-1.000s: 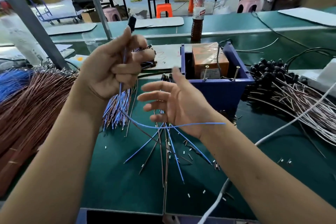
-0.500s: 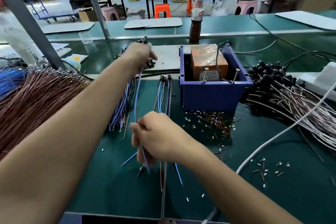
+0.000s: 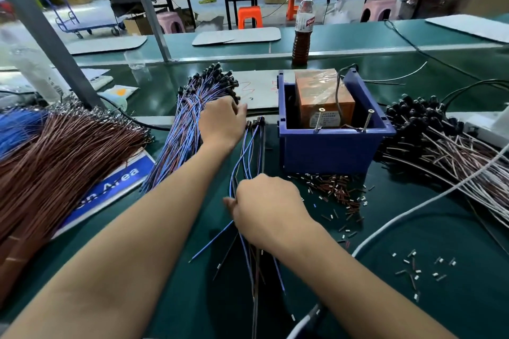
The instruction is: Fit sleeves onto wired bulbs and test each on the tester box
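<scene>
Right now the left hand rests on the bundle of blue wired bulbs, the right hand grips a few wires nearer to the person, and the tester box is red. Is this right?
Not quite: the tester box is blue, with an orange block inside it; the head view shows this. The rest holds: the left hand rests on the bundle of blue wired bulbs, and the right hand grips a few wires nearer to the person.

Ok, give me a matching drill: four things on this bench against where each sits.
Things:
1. bottle
2. brown wires
3. loose sleeves
4. blue box

Places:
A. far left of the bench
B. just in front of the blue box
C. behind the blue box, upright
D. right of the left hand

Pairs: 1-C, 2-A, 3-B, 4-D
</scene>
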Motion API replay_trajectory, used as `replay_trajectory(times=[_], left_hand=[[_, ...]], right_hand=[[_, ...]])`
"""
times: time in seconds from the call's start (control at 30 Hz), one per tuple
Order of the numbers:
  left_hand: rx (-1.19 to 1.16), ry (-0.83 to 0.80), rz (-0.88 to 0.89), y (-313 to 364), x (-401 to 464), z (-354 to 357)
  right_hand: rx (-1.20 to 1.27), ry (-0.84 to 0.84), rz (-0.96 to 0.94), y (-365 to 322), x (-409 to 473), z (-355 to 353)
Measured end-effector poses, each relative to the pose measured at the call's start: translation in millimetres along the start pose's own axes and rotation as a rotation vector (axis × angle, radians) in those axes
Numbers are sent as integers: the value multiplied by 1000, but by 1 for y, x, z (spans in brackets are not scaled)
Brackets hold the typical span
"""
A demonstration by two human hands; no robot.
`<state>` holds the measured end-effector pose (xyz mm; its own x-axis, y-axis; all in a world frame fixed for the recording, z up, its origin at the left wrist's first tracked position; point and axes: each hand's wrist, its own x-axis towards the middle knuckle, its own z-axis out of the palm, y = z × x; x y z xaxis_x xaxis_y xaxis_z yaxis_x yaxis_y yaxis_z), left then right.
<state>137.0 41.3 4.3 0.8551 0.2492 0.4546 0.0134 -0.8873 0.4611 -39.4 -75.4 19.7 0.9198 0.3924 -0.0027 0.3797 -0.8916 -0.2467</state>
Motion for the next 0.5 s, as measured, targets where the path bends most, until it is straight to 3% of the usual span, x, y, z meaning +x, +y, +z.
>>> replay_trajectory(times=[0.1, 0.2, 0.5], left_hand=[[105, 114, -30, -19, 15, -14], [183, 105, -116, -40, 31, -22], [204, -51, -280, -62, 74, -18]], right_hand=[[73, 151, -13, -11, 19, -2], [170, 220, 16, -20, 46, -4], [432, 158, 129, -30, 149, 2]])
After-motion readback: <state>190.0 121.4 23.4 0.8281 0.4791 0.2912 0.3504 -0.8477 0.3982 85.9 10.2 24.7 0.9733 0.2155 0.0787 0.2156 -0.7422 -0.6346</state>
